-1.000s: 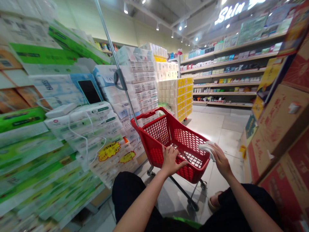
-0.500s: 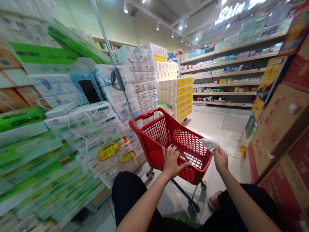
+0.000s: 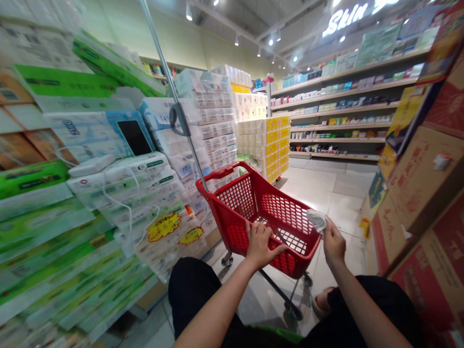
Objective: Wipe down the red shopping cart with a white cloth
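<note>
The left grip (image 3: pixel 260 245) is loosely clasping the red cart (image 3: pixel 235 234) at its six o'clock; the right grip (image 3: pixel 334 241), at three, is pinching a white cloth (image 3: pixel 316 220).

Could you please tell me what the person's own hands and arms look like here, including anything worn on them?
The left hand and right hand are bare, without gloves. The left forearm and right forearm are uncovered too, with no sleeves in view. I can make out no watch or bracelet.
</note>
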The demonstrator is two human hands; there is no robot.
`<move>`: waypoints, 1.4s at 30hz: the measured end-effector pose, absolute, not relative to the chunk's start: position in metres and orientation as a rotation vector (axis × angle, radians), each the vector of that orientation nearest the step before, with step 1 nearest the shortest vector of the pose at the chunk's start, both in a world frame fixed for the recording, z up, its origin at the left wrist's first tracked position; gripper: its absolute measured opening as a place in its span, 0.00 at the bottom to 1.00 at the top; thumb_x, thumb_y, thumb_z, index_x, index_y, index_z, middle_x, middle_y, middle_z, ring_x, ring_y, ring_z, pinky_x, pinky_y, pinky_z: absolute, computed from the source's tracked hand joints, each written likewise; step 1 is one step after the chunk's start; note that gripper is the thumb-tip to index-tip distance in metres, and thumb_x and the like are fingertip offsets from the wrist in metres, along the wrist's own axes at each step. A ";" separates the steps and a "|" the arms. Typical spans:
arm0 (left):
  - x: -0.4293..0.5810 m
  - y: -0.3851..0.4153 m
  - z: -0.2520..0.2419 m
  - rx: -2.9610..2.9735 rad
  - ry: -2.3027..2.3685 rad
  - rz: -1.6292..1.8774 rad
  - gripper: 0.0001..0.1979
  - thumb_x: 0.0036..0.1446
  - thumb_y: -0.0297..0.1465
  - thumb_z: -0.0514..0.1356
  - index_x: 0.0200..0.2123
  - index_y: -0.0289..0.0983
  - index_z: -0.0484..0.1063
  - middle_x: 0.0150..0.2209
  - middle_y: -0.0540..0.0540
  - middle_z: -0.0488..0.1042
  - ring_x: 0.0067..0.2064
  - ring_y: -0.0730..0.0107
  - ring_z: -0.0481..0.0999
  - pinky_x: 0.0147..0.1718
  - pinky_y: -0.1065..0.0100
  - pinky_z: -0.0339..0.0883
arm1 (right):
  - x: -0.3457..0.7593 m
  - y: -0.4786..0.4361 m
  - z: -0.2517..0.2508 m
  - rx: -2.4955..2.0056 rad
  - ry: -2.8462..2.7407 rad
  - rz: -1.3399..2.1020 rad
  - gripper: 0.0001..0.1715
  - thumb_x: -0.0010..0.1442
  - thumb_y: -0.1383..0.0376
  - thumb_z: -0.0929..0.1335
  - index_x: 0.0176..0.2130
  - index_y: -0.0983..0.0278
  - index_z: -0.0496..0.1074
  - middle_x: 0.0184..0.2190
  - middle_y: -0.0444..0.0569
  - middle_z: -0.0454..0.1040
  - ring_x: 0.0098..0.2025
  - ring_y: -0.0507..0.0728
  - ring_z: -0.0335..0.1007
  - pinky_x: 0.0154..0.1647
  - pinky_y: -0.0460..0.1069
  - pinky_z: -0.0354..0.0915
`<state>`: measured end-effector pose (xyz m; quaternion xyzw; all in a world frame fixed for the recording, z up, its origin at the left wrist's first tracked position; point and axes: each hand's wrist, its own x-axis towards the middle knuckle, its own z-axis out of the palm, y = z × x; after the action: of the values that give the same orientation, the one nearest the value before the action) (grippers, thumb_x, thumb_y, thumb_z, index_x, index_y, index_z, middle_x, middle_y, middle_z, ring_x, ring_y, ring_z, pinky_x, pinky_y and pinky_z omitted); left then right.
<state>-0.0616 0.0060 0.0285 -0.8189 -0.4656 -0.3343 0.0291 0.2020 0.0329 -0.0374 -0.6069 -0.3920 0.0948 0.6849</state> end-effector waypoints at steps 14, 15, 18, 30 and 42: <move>-0.064 0.001 0.029 -2.538 -1.426 -1.033 0.25 0.50 0.57 0.61 0.35 0.42 0.67 0.41 0.46 0.67 0.54 0.54 0.63 0.66 0.38 0.30 | 0.222 0.052 -0.027 -1.332 -1.197 0.194 0.28 0.60 0.46 0.63 0.50 0.59 0.75 0.57 0.50 0.70 0.60 0.62 0.63 0.64 0.60 0.55; -0.066 0.001 0.029 -2.544 -1.423 -1.024 0.25 0.50 0.57 0.61 0.35 0.42 0.67 0.41 0.46 0.67 0.54 0.54 0.63 0.66 0.39 0.30 | 0.219 0.045 -0.029 -1.324 -1.187 0.177 0.28 0.61 0.47 0.62 0.51 0.60 0.75 0.58 0.51 0.69 0.61 0.62 0.62 0.64 0.60 0.54; -0.073 0.001 0.029 -2.565 -1.412 -1.003 0.25 0.50 0.58 0.60 0.35 0.42 0.67 0.42 0.46 0.67 0.54 0.54 0.63 0.66 0.39 0.31 | 0.212 0.027 -0.035 -1.321 -1.172 0.129 0.26 0.64 0.49 0.61 0.53 0.60 0.73 0.59 0.52 0.68 0.61 0.61 0.61 0.64 0.59 0.55; -0.072 0.023 0.030 -2.644 -1.363 -0.965 0.27 0.50 0.59 0.59 0.37 0.42 0.68 0.47 0.45 0.68 0.61 0.53 0.58 0.66 0.39 0.31 | 0.163 -0.020 -0.033 -1.403 -1.233 -0.240 0.24 0.66 0.54 0.59 0.51 0.62 0.73 0.49 0.57 0.70 0.55 0.66 0.64 0.57 0.63 0.54; -0.059 0.030 0.036 -2.680 -1.359 -0.932 0.10 0.62 0.31 0.53 0.43 0.44 0.71 0.55 0.49 0.68 0.66 0.61 0.55 0.68 0.47 0.34 | 0.101 -0.036 -0.020 -1.238 -1.722 -0.087 0.25 0.66 0.58 0.62 0.61 0.53 0.64 0.46 0.51 0.71 0.49 0.63 0.65 0.52 0.58 0.64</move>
<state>-0.0588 0.0301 0.0361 -0.8519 -0.4320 -0.2961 -0.0022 0.1013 -0.0362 -0.0195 -0.5092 -0.7082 -0.0357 0.4878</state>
